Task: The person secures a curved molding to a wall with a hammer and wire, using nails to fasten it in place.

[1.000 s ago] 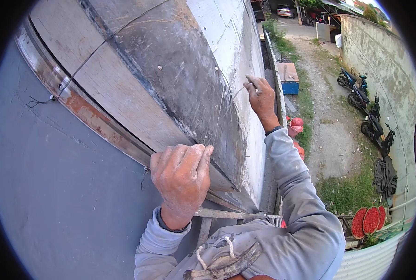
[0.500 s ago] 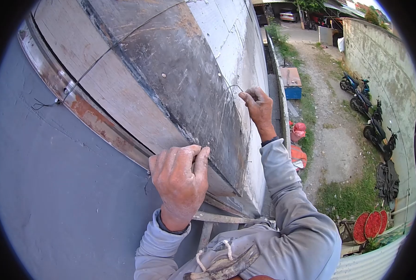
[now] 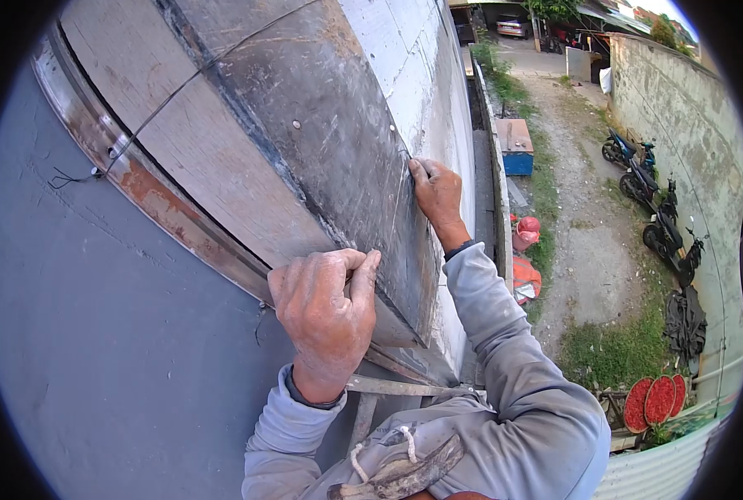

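left hand (image 3: 326,312) fisted, fingers clamped over the lower edge of the wooden form board (image 3: 221,158), likely as a brace. right hand (image 3: 436,193) pinches thin tie wire (image 3: 399,192) at the board's far edge; its grip is partly hidden.

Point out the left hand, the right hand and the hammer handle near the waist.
left hand (image 3: 326,308), head view, back of the hand.
right hand (image 3: 436,193), head view, back of the hand.
hammer handle (image 3: 405,475), head view, middle of the wooden handle.
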